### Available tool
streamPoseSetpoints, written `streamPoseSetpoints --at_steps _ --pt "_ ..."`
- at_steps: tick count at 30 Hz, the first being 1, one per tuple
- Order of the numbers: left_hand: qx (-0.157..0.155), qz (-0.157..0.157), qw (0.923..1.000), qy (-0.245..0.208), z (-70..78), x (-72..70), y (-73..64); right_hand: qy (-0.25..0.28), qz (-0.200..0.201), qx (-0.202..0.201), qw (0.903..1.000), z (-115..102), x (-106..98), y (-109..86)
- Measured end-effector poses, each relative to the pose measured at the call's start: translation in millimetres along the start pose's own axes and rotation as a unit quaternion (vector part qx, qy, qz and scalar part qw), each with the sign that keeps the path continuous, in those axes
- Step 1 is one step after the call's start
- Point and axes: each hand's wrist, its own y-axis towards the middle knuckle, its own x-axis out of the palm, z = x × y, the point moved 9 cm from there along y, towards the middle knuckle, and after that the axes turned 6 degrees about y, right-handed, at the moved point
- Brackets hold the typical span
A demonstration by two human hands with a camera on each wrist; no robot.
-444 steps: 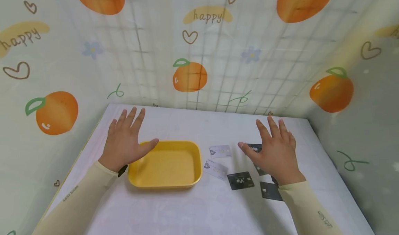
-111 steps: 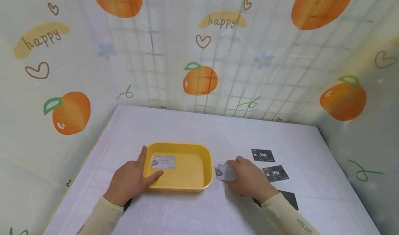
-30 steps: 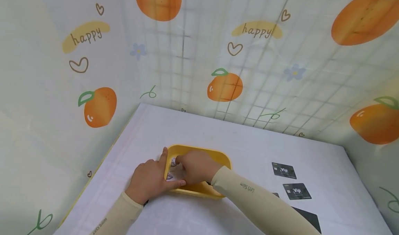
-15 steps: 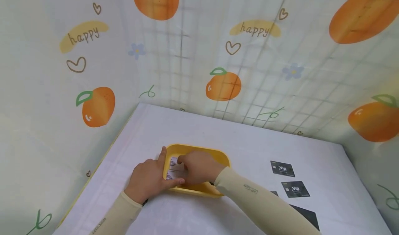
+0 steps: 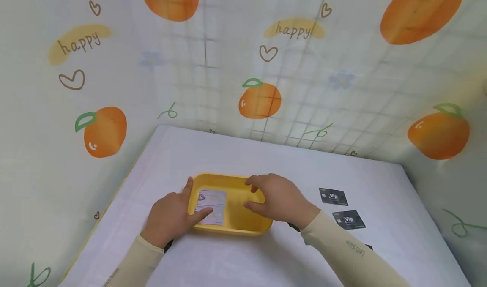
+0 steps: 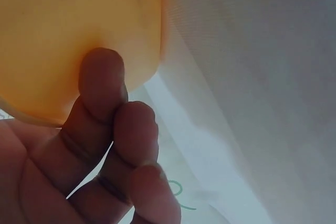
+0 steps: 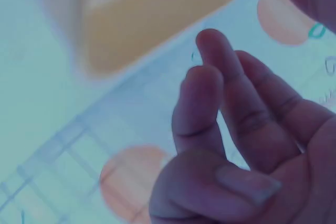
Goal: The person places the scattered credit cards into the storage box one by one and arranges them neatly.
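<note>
At the left end of a yellow tray point(image 5: 239, 232), my left hand point(image 5: 167, 219) grips the rim, its thumb over the inner side and fingers along the outer wall. In the left wrist view, curled fingers point(image 6: 102, 80) press against the tray's yellow surface. Two pale silver cards lie inside, the upper card point(image 5: 214, 197) behind the lower card point(image 5: 217, 217); the thumb partly covers the lower one. My right hand point(image 5: 283, 200) hovers over the tray's right end, fingers loosely bent, holding nothing. In the right wrist view its fingers point(image 7: 252, 124) are apart from the blurred tray.
On the white table to the right lie two black Vip cards point(image 5: 333, 197), one behind the other point(image 5: 348, 220). A dark corner point(image 5: 369, 247) shows beside my right sleeve, which hides what lies under it. A patterned curtain point(image 5: 213, 88) stands behind the table.
My right hand has let go of the second silver card in the tray and drawn back to the right. Earlier that card lay outside on the table. My left hand keeps its grip.
</note>
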Motion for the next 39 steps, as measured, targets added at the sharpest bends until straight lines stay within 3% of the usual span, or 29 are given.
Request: streamPoseSetpoints --at_steps 6,10,16,22,26,39 --pt "0.011 0.015 0.9998 -0.009 2.5 -1.7 -3.9 0.001 0.031 0.051 0.9982 44.6 -32.6 -43.2" --pt "0.02 0.03 0.9991 -0.022 5.2 -5.1 -6.6 0.011 0.035 0.092 0.9951 81.8 -38.9 -77.6" --pt "0.017 0.022 0.9993 -0.024 7.3 -7.5 -7.5 0.004 -0.009 0.136 0.9907 128.4 -23.6 -119.7" --pt "0.01 0.011 0.9995 -0.027 14.4 -9.3 -7.5 0.061 -0.071 0.15 0.9842 156.4 5.1 -152.2" --pt "0.009 0.015 0.9993 -0.033 15.9 -9.0 -8.7 0.081 -0.079 0.161 0.9804 166.3 16.1 -161.3" --pt "0.005 0.028 0.9989 -0.038 9.8 1.0 -7.8 0.094 -0.071 0.181 0.9763 174.7 22.4 -161.1"
